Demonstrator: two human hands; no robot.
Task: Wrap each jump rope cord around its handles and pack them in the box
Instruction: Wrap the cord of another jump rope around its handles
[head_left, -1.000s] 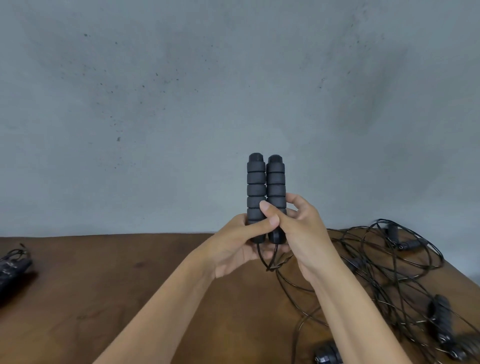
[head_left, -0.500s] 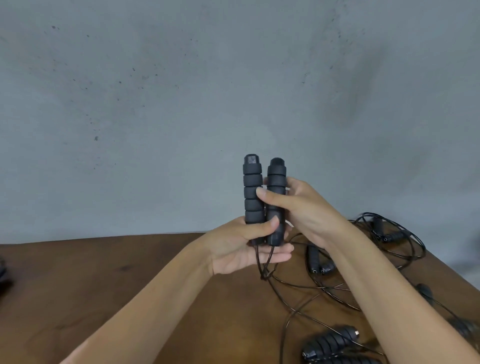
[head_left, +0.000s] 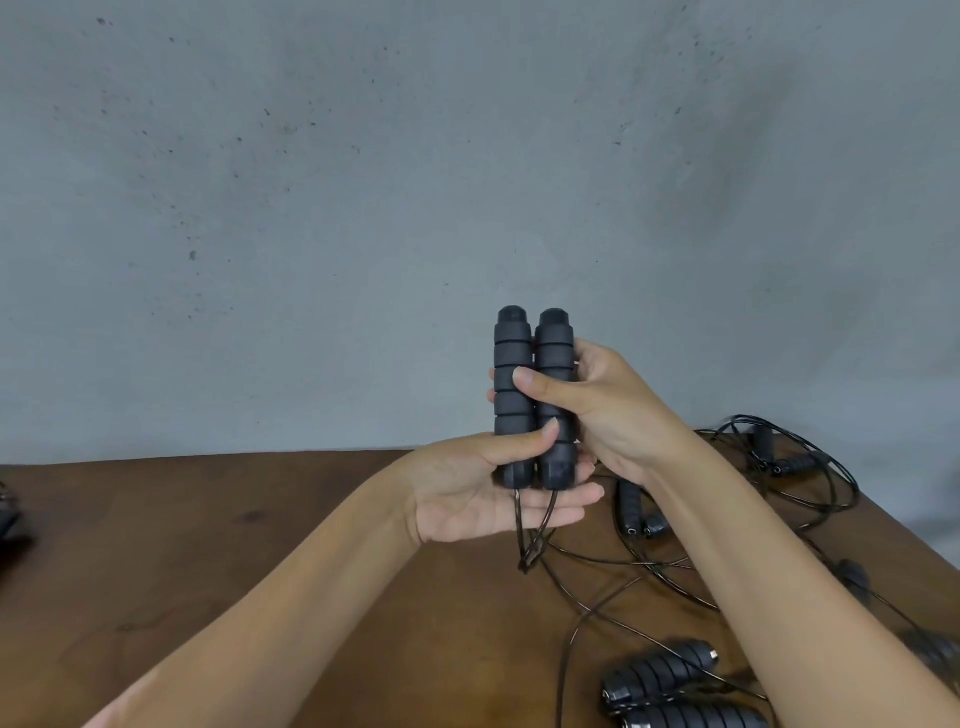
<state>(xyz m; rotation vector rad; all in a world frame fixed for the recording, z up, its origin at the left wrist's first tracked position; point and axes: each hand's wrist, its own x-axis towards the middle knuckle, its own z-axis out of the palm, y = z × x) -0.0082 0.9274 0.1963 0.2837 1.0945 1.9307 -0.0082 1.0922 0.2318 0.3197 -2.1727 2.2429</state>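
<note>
— Where are you working?

— At a brown wooden table (head_left: 270, 561) set against a grey speckled wall (head_left: 363, 182). Only the head view to go by, looking down over my forearms.

— What just changed?

— A second ago my right hand (head_left: 597, 410) sat low on the pair of black foam handles (head_left: 535, 395), level with my left. Now it has slid up to the middle, thumb across the front, fingers curled round the back, holding both handles side by side and upright. My left hand (head_left: 483, 488) has dropped under the bottom ends: thumb pressed on the lower front, the other fingers stretched out nearly straight beneath, more a cradle than a grip.

— And the cord?

— The cord (head_left: 530, 540) hangs loose from the two bottom caps, past my left palm, down into the tangle of other ropes (head_left: 727, 519) on the table to my right. No turns on the handles yet.

— So what does that mean?

— I reckon the handles are squared up and my left is freeing itself to catch the cord for the first wrap. No box is in sight; more handles (head_left: 670, 675) wait near my right forearm.
</note>
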